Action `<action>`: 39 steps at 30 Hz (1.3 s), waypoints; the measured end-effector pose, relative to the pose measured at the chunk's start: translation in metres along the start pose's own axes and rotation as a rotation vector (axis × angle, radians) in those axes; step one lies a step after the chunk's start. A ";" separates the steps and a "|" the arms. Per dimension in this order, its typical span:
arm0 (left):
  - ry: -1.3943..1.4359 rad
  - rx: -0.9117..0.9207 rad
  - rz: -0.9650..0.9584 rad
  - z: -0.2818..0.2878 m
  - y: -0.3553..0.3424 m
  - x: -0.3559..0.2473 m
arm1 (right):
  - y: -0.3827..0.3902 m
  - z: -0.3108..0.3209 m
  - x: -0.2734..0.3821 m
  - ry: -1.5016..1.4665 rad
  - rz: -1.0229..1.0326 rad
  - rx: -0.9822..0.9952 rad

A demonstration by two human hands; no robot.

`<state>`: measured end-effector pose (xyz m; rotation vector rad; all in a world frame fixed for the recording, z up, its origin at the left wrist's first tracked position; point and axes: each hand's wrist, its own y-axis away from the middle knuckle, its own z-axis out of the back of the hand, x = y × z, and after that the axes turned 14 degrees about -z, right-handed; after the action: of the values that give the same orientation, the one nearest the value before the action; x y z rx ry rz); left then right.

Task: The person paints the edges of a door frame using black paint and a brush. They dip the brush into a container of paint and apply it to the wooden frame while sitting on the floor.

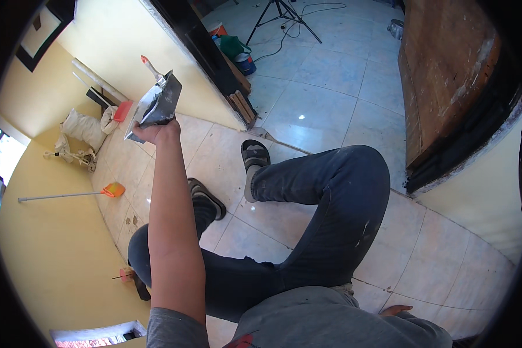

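Observation:
My left hand (161,131), at the end of an outstretched arm, grips a small angular container (163,104) from below. Its sides are dark grey and whitish, with dark smears inside. A paintbrush (152,68) leans in it, its orange-tipped handle sticking up past the rim. My right hand (396,310) lies low on the tiled floor beside my hip, partly hidden by my shirt; the fingers that show are stretched out and hold nothing.
Ahead is a doorway with a dark frame (206,52) and a brown wooden door (446,75). Beyond it stand a black tripod (281,17), a trailing cable and a blue bucket (245,64). An orange broom (113,189), a red dustpan (122,111) and white sacks (82,129) are at the left.

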<state>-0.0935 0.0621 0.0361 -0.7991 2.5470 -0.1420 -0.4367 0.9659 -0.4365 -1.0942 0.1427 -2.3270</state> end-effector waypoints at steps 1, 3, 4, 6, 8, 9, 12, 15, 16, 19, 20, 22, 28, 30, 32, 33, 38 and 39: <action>0.007 0.022 -0.005 -0.008 0.001 -0.005 | -0.001 0.000 -0.001 -0.006 0.016 0.000; -0.009 0.030 -0.050 -0.022 0.005 -0.011 | -0.005 -0.002 -0.003 -0.016 0.044 0.003; 0.032 0.022 -0.014 -0.028 0.006 -0.013 | -0.007 -0.004 -0.004 -0.021 0.053 0.003; 0.088 0.021 0.030 -0.040 0.011 -0.016 | -0.013 -0.008 -0.004 -0.030 0.068 -0.006; 0.045 0.066 0.015 -0.040 0.013 -0.026 | -0.005 0.003 0.005 -0.022 0.086 -0.001; 0.046 0.081 0.009 -0.041 0.012 -0.035 | 0.004 0.011 0.014 -0.018 0.093 0.010; 0.077 0.065 0.012 -0.040 0.022 -0.046 | 0.013 0.022 0.027 -0.024 0.118 0.002; 0.070 0.009 0.024 -0.049 0.041 -0.041 | 0.006 0.028 0.031 -0.023 0.179 -0.012; 0.075 -0.013 0.074 -0.051 0.047 -0.040 | 0.007 0.026 0.033 -0.024 0.201 -0.010; 0.120 -0.015 0.092 -0.040 0.055 -0.036 | 0.003 0.022 0.031 -0.008 0.259 -0.004; 0.110 -0.012 0.095 -0.036 0.055 -0.040 | 0.000 0.021 0.026 0.005 0.278 0.000; 0.075 0.028 0.081 -0.029 0.058 -0.050 | 0.005 0.017 0.023 0.027 0.324 -0.002; -0.013 -0.012 0.229 0.028 0.091 -0.073 | 0.018 -0.012 0.061 0.133 0.490 -0.041; -0.084 0.044 0.235 0.057 0.106 -0.072 | 0.066 -0.015 0.155 0.014 0.634 0.112; -0.107 0.048 0.287 0.079 0.119 -0.063 | 0.145 0.008 0.287 -0.433 0.755 0.483; -0.088 0.034 0.352 0.083 0.126 -0.058 | 0.179 0.018 0.350 -0.550 0.782 0.622; -0.138 -0.007 0.538 0.123 0.147 -0.025 | 0.379 0.100 0.597 -1.114 0.913 1.474; -0.150 -0.027 0.561 0.131 0.150 -0.022 | 0.419 0.128 0.628 -1.119 1.007 1.687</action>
<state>-0.0942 0.2040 -0.1061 -0.0776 2.5256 0.1289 -0.4786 0.2999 -0.0601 -0.7646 -1.1366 -0.2394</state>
